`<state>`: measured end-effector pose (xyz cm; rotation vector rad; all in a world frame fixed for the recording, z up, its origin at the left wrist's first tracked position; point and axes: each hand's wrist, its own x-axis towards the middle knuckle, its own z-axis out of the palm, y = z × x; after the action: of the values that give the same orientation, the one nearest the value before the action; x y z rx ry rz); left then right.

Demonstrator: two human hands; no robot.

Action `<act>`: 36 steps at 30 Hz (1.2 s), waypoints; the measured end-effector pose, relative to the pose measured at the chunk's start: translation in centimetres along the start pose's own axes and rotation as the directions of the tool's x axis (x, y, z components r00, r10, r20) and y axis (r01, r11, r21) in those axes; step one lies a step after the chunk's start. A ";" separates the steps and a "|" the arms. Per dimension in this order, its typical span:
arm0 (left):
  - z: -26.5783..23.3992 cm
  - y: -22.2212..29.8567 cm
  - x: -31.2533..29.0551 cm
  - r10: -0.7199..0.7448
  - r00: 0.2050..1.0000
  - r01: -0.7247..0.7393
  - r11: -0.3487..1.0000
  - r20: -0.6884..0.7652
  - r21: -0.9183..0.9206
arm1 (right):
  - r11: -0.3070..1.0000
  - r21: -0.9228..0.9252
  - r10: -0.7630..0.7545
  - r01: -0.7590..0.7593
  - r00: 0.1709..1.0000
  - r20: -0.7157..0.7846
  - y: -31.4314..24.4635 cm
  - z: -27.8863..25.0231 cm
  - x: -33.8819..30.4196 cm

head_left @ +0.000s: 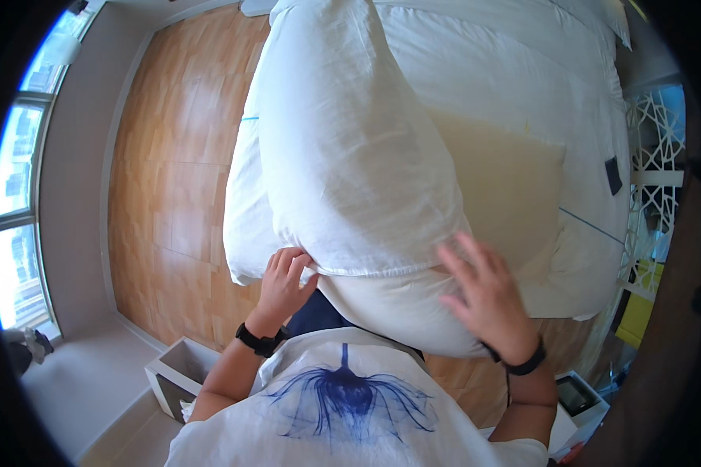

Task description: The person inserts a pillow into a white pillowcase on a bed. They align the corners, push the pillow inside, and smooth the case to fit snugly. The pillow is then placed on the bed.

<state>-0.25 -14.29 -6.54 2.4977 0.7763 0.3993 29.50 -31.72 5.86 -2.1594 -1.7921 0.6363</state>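
A plump, filled white pillowcase [358, 156] stretches away from me across the bed, its hemmed edge toward me. Cream stuffed bedding [401, 303], which looks like part of a pillow, bulges out below that hem near my waist. My left hand [290, 279] is closed on the hem's left corner, fingers curled over the cloth. At the right end of the hem, my right hand [487, 292] has its fingers apart, somewhat blurred by motion, over the cream bedding. Another flat cream pillow-like piece [510, 187] lies on the bed to the right, partly covered by the pillowcase.
The white-covered bed [483, 62] reaches to the far right, with a small dark item [614, 176] near its edge. Wood floor [171, 171] and a window [15, 202] are on the left. Open white boxes [171, 373] stand beside me; a white lattice panel [654, 171] is at right.
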 end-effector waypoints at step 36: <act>8.6 -2.3 -0.2 -0.136 0.948 0.066 0.969 -0.287 -0.238 | 0.897 -0.271 -0.399 0.349 0.904 -0.156 -3.3 9.3 7.8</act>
<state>2.03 -15.94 -14.97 2.2001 0.9166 0.7995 23.24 -24.10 -2.00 -1.8423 -2.1704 0.1029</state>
